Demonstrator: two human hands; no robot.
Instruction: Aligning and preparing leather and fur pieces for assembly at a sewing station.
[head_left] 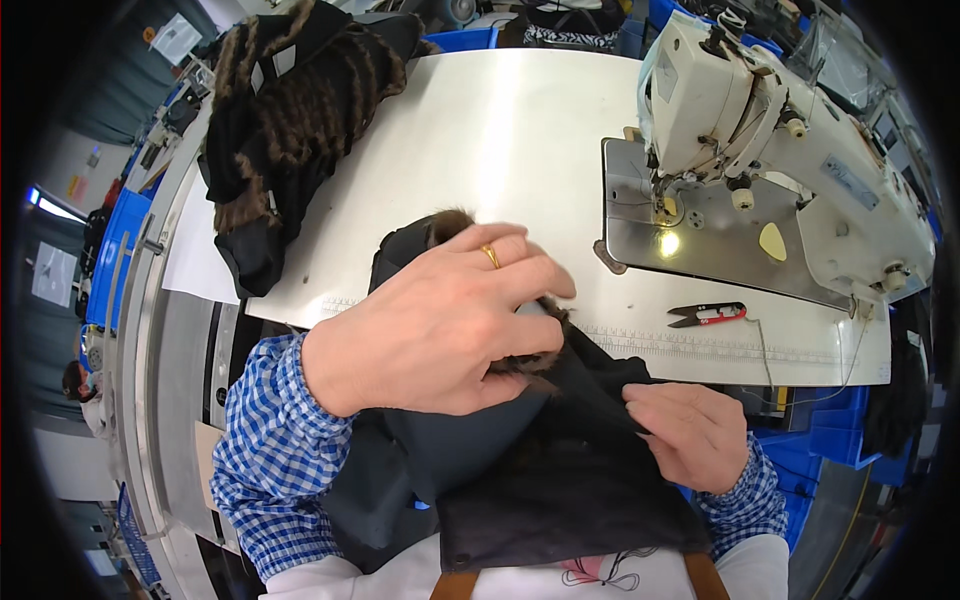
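In front of me a black garment piece with brown fur [452, 222] hangs over the table's near edge toward my lap. My left hand [430, 325], with a ring on one finger, is curled over it; its fingers close on the fur-edged part, and brown fur shows beneath them. What lies under the palm is hidden. To the right, my right hand [695, 430] pinches the edge of the black fabric [610, 385] between thumb and fingers. Below the cloth I see a dark apron [570, 520] with brown straps.
A white sewing machine [700, 100] with a metal bed plate [625, 210] stands at the right of the white table [500, 120]. Red-and-black thread snips [708, 314] lie near a printed ruler scale [690, 346]. Black garments with fur strips [300, 110] are heaped at the far left.
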